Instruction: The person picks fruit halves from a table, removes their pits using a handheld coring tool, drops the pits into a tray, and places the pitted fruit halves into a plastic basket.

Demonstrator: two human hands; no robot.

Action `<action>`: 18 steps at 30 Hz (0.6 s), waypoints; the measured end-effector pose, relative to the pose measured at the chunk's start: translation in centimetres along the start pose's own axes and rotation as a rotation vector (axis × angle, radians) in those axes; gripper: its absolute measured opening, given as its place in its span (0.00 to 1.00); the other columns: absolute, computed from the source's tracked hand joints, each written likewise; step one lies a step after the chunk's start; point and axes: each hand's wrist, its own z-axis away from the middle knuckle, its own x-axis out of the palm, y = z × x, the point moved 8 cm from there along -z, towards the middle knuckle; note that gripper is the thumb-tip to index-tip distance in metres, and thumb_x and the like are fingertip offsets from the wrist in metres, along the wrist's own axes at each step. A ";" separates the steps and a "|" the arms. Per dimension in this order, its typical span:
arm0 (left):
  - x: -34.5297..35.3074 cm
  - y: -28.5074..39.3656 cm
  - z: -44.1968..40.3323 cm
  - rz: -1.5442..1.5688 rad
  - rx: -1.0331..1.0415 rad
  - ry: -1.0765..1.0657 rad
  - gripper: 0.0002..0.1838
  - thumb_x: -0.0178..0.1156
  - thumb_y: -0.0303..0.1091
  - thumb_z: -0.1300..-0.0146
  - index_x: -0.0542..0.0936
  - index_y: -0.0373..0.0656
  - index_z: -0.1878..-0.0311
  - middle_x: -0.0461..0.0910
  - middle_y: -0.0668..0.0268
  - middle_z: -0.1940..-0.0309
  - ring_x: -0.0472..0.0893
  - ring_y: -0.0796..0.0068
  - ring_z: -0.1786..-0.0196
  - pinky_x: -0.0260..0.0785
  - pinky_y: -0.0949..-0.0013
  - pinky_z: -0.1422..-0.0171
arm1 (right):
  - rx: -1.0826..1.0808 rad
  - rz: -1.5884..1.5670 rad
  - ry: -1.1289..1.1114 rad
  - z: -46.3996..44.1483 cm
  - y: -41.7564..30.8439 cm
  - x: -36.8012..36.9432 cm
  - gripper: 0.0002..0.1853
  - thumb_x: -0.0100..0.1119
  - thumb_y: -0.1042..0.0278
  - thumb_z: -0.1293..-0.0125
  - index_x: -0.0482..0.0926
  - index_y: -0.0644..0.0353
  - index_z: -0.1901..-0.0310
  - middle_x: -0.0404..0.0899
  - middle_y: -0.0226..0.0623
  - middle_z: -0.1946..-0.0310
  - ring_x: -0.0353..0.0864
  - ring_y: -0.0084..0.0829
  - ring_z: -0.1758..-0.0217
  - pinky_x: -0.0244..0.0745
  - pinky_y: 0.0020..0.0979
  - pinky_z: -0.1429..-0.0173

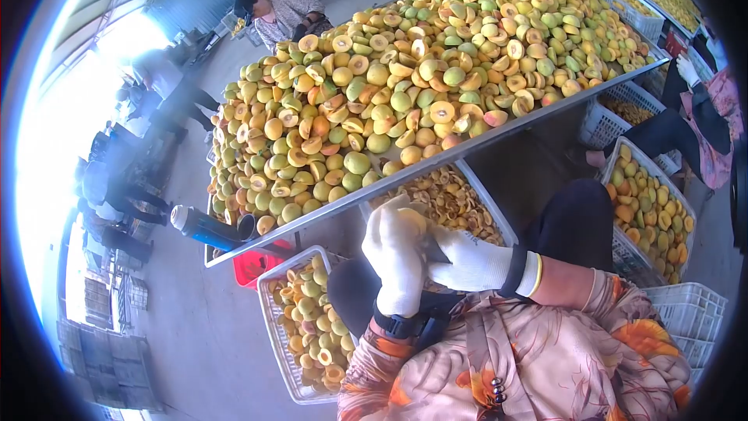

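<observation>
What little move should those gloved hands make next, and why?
Probably ease the left hand slightly off the right hand, above the crate of brownish fruit pieces: the two are closed together, hiding whatever may lie between them.

A blue flask point(206, 228) and a red tub point(251, 267) sit left of the grip point(423, 253), stacked grey crates point(109, 362) farther left, as a capped worker point(274, 17) bends beyond.

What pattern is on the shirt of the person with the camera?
The shirt is pale pink with orange flowers, seen best in the head view.
</observation>
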 end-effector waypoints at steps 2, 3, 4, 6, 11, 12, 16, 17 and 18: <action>0.2 0.6 -0.1 -0.037 0.018 -0.005 0.20 0.55 0.44 0.22 0.83 0.33 0.51 0.86 0.60 0.64 0.83 0.73 0.66 0.76 0.72 0.60 | -0.042 -0.024 -0.041 -0.2 -0.7 -0.1 0.28 0.63 0.71 0.36 0.69 0.67 0.36 0.84 0.52 0.53 0.85 0.48 0.48 0.78 0.43 0.44; 0.4 0.8 -0.3 -0.045 0.027 -0.029 0.20 0.54 0.44 0.23 0.83 0.33 0.51 0.87 0.58 0.65 0.83 0.73 0.66 0.76 0.72 0.61 | -0.061 -0.036 -0.061 -0.3 -0.9 -0.1 0.28 0.63 0.70 0.37 0.69 0.68 0.36 0.84 0.52 0.55 0.84 0.48 0.49 0.78 0.43 0.44; 0.5 0.8 -0.5 -0.054 0.035 -0.053 0.20 0.54 0.43 0.23 0.83 0.32 0.50 0.87 0.56 0.65 0.83 0.72 0.67 0.75 0.72 0.63 | -0.051 -0.070 -0.106 -0.5 -0.6 0.0 0.25 0.63 0.71 0.36 0.71 0.68 0.38 0.84 0.49 0.55 0.85 0.45 0.51 0.78 0.41 0.45; 1.0 0.9 -0.5 -0.069 0.043 -0.116 0.22 0.53 0.44 0.24 0.83 0.31 0.51 0.87 0.55 0.66 0.83 0.72 0.68 0.75 0.71 0.63 | -0.030 -0.140 -0.200 -0.6 -0.1 0.3 0.20 0.62 0.72 0.36 0.74 0.68 0.43 0.84 0.44 0.55 0.85 0.38 0.54 0.78 0.36 0.47; 2.9 0.6 -0.9 -0.099 0.016 -0.400 0.28 0.48 0.51 0.23 0.83 0.31 0.51 0.86 0.58 0.69 0.83 0.72 0.66 0.75 0.72 0.59 | 0.559 -0.796 -0.546 1.7 1.2 1.5 0.09 0.62 0.69 0.34 0.76 0.64 0.59 0.71 0.30 0.79 0.68 0.23 0.83 0.63 0.26 0.79; 3.1 0.4 -0.9 -0.062 -0.012 -0.411 0.28 0.48 0.52 0.23 0.83 0.31 0.51 0.86 0.59 0.69 0.83 0.72 0.66 0.75 0.72 0.58 | 0.632 -0.965 -0.576 2.1 1.2 1.7 0.07 0.62 0.69 0.34 0.75 0.63 0.61 0.66 0.27 0.83 0.62 0.20 0.89 0.56 0.24 0.85; 3.6 -0.3 -1.2 0.006 -0.052 -0.429 0.30 0.47 0.56 0.23 0.81 0.33 0.50 0.85 0.58 0.67 0.82 0.72 0.65 0.74 0.71 0.55 | 0.606 -1.412 -0.744 2.2 1.4 2.5 0.08 0.59 0.69 0.35 0.71 0.61 0.65 0.61 0.25 0.86 0.57 0.18 0.90 0.51 0.24 0.87; 3.4 -0.2 -1.2 -0.027 -0.067 -0.414 0.31 0.48 0.58 0.23 0.81 0.33 0.50 0.84 0.57 0.67 0.81 0.71 0.66 0.74 0.69 0.56 | 0.623 -1.415 -0.758 2.1 1.8 2.7 0.08 0.59 0.70 0.35 0.70 0.62 0.66 0.59 0.25 0.87 0.56 0.17 0.91 0.52 0.24 0.88; 3.0 -0.1 -1.2 -0.061 -0.084 -0.399 0.32 0.50 0.60 0.24 0.81 0.34 0.51 0.83 0.55 0.68 0.80 0.70 0.67 0.74 0.68 0.57 | 0.619 -1.450 -0.806 2.0 1.8 3.1 0.08 0.59 0.70 0.35 0.70 0.63 0.66 0.59 0.25 0.88 0.56 0.17 0.91 0.52 0.24 0.88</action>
